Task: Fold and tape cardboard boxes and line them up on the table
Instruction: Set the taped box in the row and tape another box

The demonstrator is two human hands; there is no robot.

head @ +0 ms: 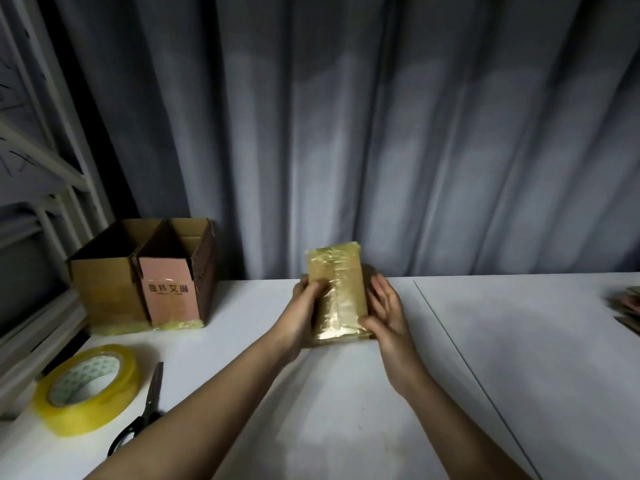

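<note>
Grey curtain behind the white table (346, 393); at frame centre my left hand (304, 306) pinches the taped cardboard box (341, 292), right hand (386, 308) flat-fingered against it; I'd smooth the tape firmly, then set it beside the open boxes (145, 271) at left.

The left hand (306, 303) covers the near left edge of the taped box (337, 292), and the right hand (384, 306) hides its right side; its underside cannot be seen. A stack of flat cardboard (628, 308) is cut off by the right edge. The scissors (143, 414) have their handles partly behind the left forearm. The pink box (169, 289) bears print too blurred to read. The metal rack (38, 168) runs off the left edge.
</note>
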